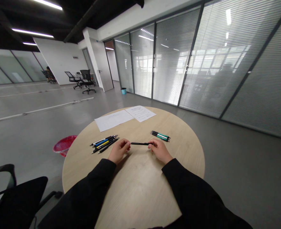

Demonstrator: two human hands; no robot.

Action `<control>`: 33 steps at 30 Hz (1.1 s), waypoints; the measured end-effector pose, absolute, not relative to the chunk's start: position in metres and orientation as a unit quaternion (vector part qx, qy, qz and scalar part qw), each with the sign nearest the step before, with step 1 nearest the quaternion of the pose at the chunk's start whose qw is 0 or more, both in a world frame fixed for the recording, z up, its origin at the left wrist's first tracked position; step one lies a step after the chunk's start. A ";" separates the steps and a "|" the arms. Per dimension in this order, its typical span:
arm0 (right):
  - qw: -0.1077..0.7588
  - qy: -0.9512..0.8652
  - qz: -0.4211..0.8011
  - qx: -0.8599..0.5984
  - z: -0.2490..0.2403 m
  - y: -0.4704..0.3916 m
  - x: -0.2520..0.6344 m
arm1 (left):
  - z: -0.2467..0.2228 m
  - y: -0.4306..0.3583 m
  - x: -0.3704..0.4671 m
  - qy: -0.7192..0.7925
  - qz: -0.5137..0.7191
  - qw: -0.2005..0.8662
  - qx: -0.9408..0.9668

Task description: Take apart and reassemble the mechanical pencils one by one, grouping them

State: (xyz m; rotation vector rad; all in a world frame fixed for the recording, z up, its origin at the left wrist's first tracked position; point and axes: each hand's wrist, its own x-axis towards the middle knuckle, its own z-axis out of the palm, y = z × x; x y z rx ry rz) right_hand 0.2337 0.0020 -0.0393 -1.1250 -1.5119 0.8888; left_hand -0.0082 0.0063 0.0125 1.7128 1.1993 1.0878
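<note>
A black pen [139, 143] is held level between my two hands, over the middle of the round wooden table [140, 190]. My left hand [120, 150] pinches its left end. The fingers of my right hand [159, 150] are closed on its right end. Just left of my left hand lies a group of several pens [104, 143], with black, blue, yellow and white barrels. Beyond my right hand is a smaller group of green, black and white pens [160, 136], lying side by side.
Two printed paper sheets [114, 120] [140, 113] lie at the table's far edge. A red basket [64, 144] stands on the floor to the left, and a black chair [18, 197] is at the near left. Glass partitions with blinds run behind.
</note>
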 end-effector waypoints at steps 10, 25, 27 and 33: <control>0.511 -0.622 0.372 -0.462 -0.038 0.001 0.234 | 0.007 0.007 -0.007 0.451 0.448 0.427 0.643; 0.509 -0.628 0.367 -0.460 -0.040 0.001 0.234 | 0.013 0.006 -0.008 0.460 0.431 0.390 0.671; 0.507 -0.632 0.361 -0.461 -0.040 0.001 0.234 | 0.011 0.006 -0.007 0.469 0.430 0.389 0.667; 0.510 -0.636 0.349 -0.461 -0.040 0.002 0.234 | 0.009 0.008 -0.007 0.480 0.431 0.378 0.664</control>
